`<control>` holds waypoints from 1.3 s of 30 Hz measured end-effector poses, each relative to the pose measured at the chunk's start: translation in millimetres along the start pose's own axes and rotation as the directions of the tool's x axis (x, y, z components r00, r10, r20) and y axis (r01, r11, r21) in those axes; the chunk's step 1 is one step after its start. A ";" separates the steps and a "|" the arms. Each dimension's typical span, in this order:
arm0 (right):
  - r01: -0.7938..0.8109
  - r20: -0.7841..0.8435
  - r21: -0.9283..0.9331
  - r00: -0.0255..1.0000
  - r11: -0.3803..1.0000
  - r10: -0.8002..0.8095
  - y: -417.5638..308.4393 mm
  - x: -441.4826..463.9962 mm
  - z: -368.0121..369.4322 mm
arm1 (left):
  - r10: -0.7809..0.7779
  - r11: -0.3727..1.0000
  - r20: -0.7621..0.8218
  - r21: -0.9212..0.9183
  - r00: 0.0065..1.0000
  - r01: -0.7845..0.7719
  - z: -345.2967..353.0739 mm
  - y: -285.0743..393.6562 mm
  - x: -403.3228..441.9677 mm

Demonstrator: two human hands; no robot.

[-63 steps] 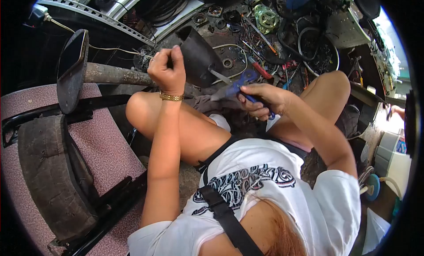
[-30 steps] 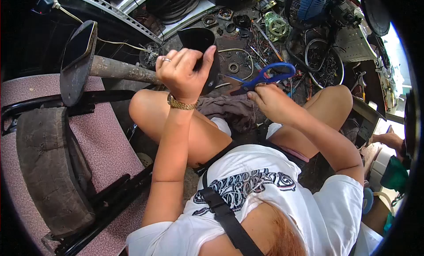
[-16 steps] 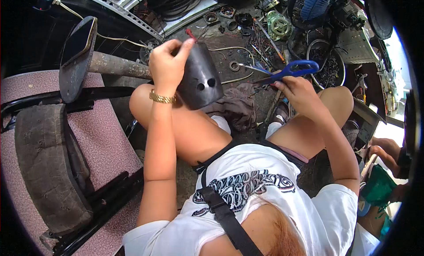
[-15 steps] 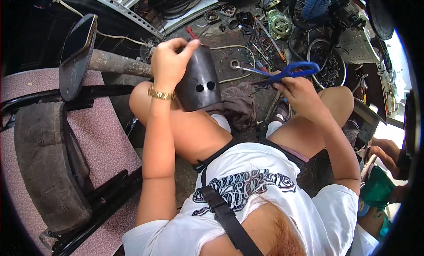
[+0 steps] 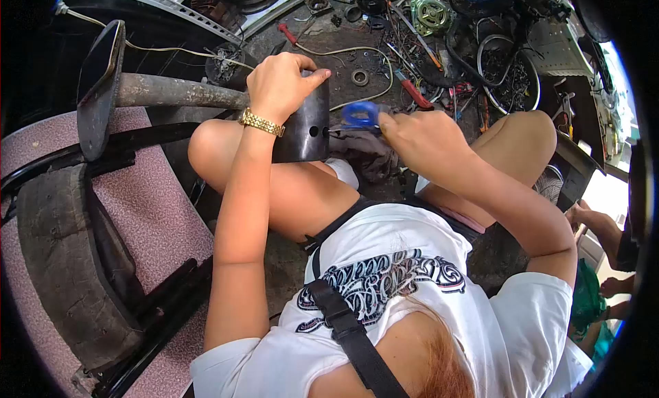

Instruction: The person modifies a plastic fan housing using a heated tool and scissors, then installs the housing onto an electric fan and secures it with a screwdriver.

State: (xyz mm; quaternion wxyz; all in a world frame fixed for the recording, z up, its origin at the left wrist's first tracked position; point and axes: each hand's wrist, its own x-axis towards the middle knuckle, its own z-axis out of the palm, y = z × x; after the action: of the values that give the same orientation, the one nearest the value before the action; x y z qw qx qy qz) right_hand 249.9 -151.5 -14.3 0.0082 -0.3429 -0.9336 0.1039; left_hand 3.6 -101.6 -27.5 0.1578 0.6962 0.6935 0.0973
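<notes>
My left hand point(image 5: 283, 89) grips the upper rim of a black curved sheet point(image 5: 309, 123), held upright above my left knee. Two round holes show near the sheet's lower right side. Closed around blue-handled scissors point(image 5: 361, 114), my right hand point(image 5: 422, 138) is just right of the sheet. The blades point left toward the right-hand hole; whether a tip is inside it I cannot tell. A dark crumpled cloth point(image 5: 364, 154) lies on the floor below the scissors.
A metal post with a phone point(image 5: 101, 60) stands at the left, near a pink chair seat point(image 5: 158, 206). Ahead lie a red-handled tool point(image 5: 415, 94), a tape roll point(image 5: 360, 77), a cable and a wire-filled round rim point(image 5: 508, 72). Another person's arm point(image 5: 597, 226) shows at the right.
The scissors have moved left from beside my right knee to the sheet's holes, and their handles have turned. My left hand has shifted slightly right, still on the sheet.
</notes>
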 end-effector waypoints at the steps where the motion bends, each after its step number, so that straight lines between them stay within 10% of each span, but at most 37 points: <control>1: 0.003 0.018 0.005 1.000 1.000 -0.003 -2.0 3.1 1.4 | 0.020 1.000 -0.023 0.005 1.000 -0.019 -0.2 1.3 -0.8; 14: -0.285 0.348 0.370 0.925 0.884 0.153 -26.0 -0.4 17.2 | 0.139 0.988 -0.172 0.085 0.975 -0.126 18.2 8.0 -17.5; 23: -0.367 0.399 0.746 0.914 0.556 0.069 -16.4 -11.1 65.4 | 0.181 0.982 -0.187 0.085 0.965 -0.168 17.0 14.0 -23.3; 25: -0.754 0.714 0.530 0.644 -0.388 -0.275 -12.8 -7.6 49.6 | 0.174 0.985 -0.228 0.049 0.958 -0.167 11.0 7.9 -20.9; 26: -0.748 0.693 0.309 0.600 -0.587 -0.400 -14.2 -8.5 39.3 | 0.188 0.982 -0.228 0.011 0.955 -0.190 6.8 5.4 -19.8; 28: -0.751 0.693 0.506 0.647 -0.424 -0.318 -10.3 -10.3 27.9 | 0.190 0.978 -0.191 -0.052 0.963 -0.204 4.2 1.8 -19.9; 30: -0.630 0.633 0.774 0.771 0.067 -0.066 -1.3 -9.7 31.7 | 0.171 0.984 -0.146 -0.027 0.974 -0.177 1.9 0.8 -18.3; 31: -0.630 0.632 0.775 0.773 0.053 -0.062 2.8 -11.3 34.9 | 0.159 0.987 -0.089 -0.011 0.983 -0.161 3.6 2.8 -16.8; 33: -0.259 0.256 0.478 0.955 0.839 0.150 7.0 -18.2 28.6 | 0.180 0.982 -0.109 -0.038 0.978 -0.185 7.5 0.8 -14.8; 39: -0.230 0.243 0.236 0.955 0.944 0.172 -16.9 -10.4 8.0 | 0.156 0.987 -0.081 -0.034 0.984 -0.159 1.9 4.5 -12.5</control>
State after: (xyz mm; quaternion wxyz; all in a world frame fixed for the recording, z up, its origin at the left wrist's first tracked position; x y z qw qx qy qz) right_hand 246.4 -172.3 -18.2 -0.0606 -0.4192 -0.8666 0.2636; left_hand 8.3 -114.2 -26.6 0.1362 0.7412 0.6398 0.1505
